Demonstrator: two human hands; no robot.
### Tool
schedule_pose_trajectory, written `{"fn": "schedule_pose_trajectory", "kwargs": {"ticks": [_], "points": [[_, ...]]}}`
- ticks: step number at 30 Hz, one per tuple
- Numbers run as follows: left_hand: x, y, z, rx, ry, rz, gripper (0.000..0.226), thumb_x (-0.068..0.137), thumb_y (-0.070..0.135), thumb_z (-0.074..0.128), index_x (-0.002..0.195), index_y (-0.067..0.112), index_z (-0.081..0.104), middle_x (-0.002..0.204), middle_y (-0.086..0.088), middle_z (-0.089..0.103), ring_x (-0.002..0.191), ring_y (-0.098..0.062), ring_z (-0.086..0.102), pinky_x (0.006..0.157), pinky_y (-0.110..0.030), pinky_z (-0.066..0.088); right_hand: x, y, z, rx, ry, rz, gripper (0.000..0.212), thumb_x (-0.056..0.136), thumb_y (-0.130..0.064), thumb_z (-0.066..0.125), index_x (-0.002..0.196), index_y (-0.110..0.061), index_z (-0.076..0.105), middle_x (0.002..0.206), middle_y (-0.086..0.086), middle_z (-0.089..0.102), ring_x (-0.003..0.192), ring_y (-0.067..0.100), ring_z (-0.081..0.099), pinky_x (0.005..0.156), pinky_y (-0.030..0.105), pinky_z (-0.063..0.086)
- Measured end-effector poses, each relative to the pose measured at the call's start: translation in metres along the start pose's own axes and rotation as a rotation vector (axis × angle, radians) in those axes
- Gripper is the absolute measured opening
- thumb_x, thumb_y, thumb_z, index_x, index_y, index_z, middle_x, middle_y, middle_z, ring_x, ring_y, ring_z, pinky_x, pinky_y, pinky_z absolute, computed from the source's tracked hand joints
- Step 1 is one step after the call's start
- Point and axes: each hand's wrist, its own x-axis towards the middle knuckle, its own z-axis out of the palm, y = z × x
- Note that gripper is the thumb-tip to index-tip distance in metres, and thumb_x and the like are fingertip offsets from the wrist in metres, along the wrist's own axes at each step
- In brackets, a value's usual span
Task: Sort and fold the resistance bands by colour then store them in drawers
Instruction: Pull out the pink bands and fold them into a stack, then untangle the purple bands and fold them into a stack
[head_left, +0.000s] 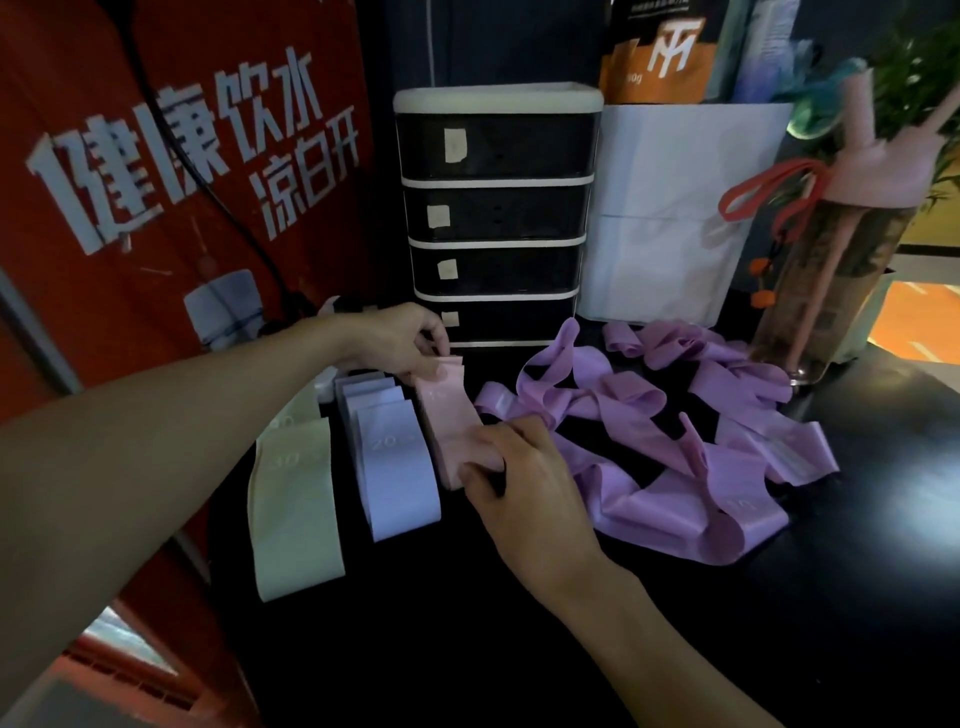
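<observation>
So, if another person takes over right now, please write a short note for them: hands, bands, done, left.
Left hand pinches the far end of the pink bands; right hand grips their near end.
Green bands and blue bands lie flat in stacks left of the pink, on the black table.
Purple bands lie in a loose tangled pile on the right.
Drawer unit stands behind, every drawer shut.
Done: green and blue stacked. Left: finish pink, fold purple, store all in the drawers.
</observation>
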Motion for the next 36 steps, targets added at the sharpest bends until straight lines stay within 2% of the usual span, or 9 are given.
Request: {"fn": "schedule_pose_trajectory", "kwargs": {"ticks": [3, 6, 14, 19, 22, 25, 31, 34, 36], "points": [[0.003, 0.001, 0.003, 0.198, 0.013, 0.008, 0.031, 0.086, 0.016, 0.076, 0.114, 0.014, 0.061, 0.111, -0.006, 0.065, 0.1, -0.02, 0.065, 0.083, -0.032, 0.058, 0.0, 0.0, 0.002, -0.013, 0.013, -0.026, 0.02, 0.087, -0.011, 0.064, 0.106, -0.013, 0.067, 0.111, 0.004, 0.051, 0.089, 0.025, 0.06, 0.083, 0.042, 0.051], [0.005, 0.006, 0.006, 0.271, 0.031, 0.047, 0.038, 0.084, 0.02, 0.078, 0.116, 0.019, 0.058, 0.11, 0.0, 0.061, 0.096, -0.018, 0.064, 0.084, -0.039, 0.058, 0.0, 0.0, 0.002, -0.011, 0.024, -0.035, 0.019, 0.087, -0.01, 0.064, 0.106, -0.013, 0.068, 0.11, 0.002, 0.049, 0.086, 0.024, 0.06, 0.082, 0.039, 0.051], [0.002, 0.007, 0.009, 0.383, 0.071, 0.13, 0.016, 0.083, 0.015, 0.077, 0.088, 0.022, 0.063, 0.096, 0.001, 0.061, 0.091, -0.021, 0.06, 0.077, -0.036, 0.052, 0.001, 0.004, 0.003, -0.008, 0.016, -0.078, 0.021, 0.083, -0.01, 0.068, 0.104, -0.012, 0.069, 0.106, -0.005, 0.048, 0.09, 0.012, 0.055, 0.078, 0.024, 0.047], [-0.001, 0.008, 0.007, 0.343, 0.095, 0.113, 0.015, 0.084, 0.016, 0.077, 0.095, 0.017, 0.067, 0.098, -0.002, 0.064, 0.089, -0.019, 0.061, 0.068, -0.025, 0.048, 0.0, 0.005, 0.003, 0.022, 0.076, -0.113, 0.023, 0.079, -0.002, 0.068, 0.102, -0.009, 0.067, 0.104, -0.007, 0.045, 0.087, 0.002, 0.044, 0.078, 0.013, 0.042], [-0.003, 0.009, 0.006, 0.327, 0.087, 0.123, 0.017, 0.083, 0.018, 0.077, 0.096, 0.017, 0.066, 0.099, -0.005, 0.066, 0.091, -0.023, 0.063, 0.072, -0.032, 0.052, -0.002, 0.002, -0.001, 0.014, 0.105, -0.127, 0.02, 0.078, 0.0, 0.065, 0.096, -0.008, 0.067, 0.104, -0.002, 0.05, 0.08, 0.013, 0.053, 0.071, 0.027, 0.049], [-0.003, 0.012, 0.007, 0.337, 0.08, 0.117, 0.022, 0.083, 0.021, 0.077, 0.1, 0.02, 0.063, 0.102, -0.006, 0.063, 0.094, -0.027, 0.062, 0.078, -0.041, 0.055, -0.001, 0.006, -0.011, -0.164, 0.172, -0.118, 0.016, 0.078, -0.016, 0.064, 0.093, -0.015, 0.069, 0.097, 0.001, 0.06, 0.077, 0.022, 0.058, 0.07, 0.04, 0.051], [-0.001, 0.025, 0.013, 0.313, 0.1, 0.177, 0.015, 0.089, 0.025, 0.072, 0.101, 0.022, 0.065, 0.1, 0.008, 0.059, 0.094, -0.013, 0.059, 0.083, -0.029, 0.052, 0.004, 0.025, -0.026, -0.483, 0.207, 0.017, 0.031, 0.077, -0.041, 0.042, 0.079, -0.022, 0.067, 0.081, -0.002, 0.063, 0.082, 0.026, 0.057, 0.072, 0.038, 0.035], [0.005, 0.035, 0.021, 0.319, 0.074, 0.175, 0.012, 0.093, 0.026, 0.067, 0.099, 0.017, 0.071, 0.1, 0.006, 0.067, 0.093, -0.011, 0.062, 0.083, -0.026, 0.052, 0.004, 0.027, -0.028, -0.475, 0.163, 0.041, 0.027, 0.08, -0.041, 0.049, 0.084, -0.023, 0.068, 0.087, -0.002, 0.064, 0.088, 0.025, 0.056, 0.076, 0.039, 0.033], [0.01, 0.038, 0.026, 0.366, 0.021, 0.132, 0.017, 0.094, 0.031, 0.065, 0.1, 0.018, 0.073, 0.098, 0.007, 0.069, 0.094, -0.012, 0.064, 0.088, -0.033, 0.053, 0.003, 0.027, -0.026, -0.459, 0.136, 0.057, 0.021, 0.084, -0.039, 0.056, 0.09, -0.023, 0.068, 0.093, -0.003, 0.063, 0.094, 0.024, 0.054, 0.078, 0.037, 0.03]]}}
